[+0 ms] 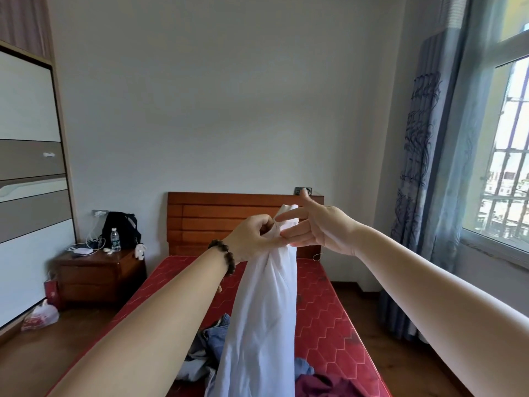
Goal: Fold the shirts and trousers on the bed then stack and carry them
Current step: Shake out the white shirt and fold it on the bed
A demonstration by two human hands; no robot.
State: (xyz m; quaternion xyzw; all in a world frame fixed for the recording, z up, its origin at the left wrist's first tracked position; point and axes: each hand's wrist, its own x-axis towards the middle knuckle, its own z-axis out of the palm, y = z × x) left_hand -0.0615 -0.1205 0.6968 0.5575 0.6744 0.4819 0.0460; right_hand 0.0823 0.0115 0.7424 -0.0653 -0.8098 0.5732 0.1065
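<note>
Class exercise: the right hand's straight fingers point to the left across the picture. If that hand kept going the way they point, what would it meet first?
Most likely the white garment: the right hand has its fingertips at the bunched top, which the left hand grips. Depth is uncertain.

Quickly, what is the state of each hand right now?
Left hand: fingers curled, gripping the white garment near its top.
Right hand: open, straight fingers touching the garment.
</note>
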